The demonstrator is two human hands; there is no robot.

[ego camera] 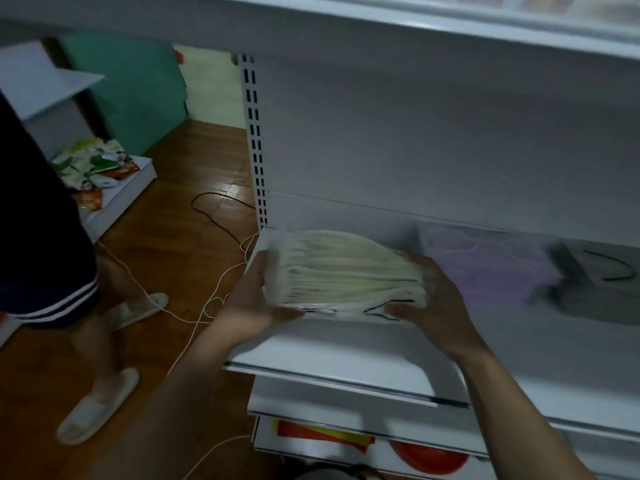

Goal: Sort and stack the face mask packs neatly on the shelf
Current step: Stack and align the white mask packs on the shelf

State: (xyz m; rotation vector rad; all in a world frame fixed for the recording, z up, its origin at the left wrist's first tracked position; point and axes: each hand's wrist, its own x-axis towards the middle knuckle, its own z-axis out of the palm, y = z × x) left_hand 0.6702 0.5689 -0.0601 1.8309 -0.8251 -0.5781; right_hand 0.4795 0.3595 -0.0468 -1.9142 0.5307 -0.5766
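Face mask packs (pixel 346 268), cream, sit centre frame; my left hand (pixel 256 299) and right hand (pixel 433 299) curl round their ends. At right, purple pack (pixel 485 265) and grey pack (pixel 606 289) lie loose, not yet stacked.

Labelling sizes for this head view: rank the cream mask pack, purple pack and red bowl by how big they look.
1. Cream mask pack, narrowly; it's nearer the camera.
2. Purple pack, edges blurred.
3. Red bowl, partly hidden.

purple pack (pixel 491 268) motion-blurred, grey pack (pixel 595 282) smeared, cut by right edge
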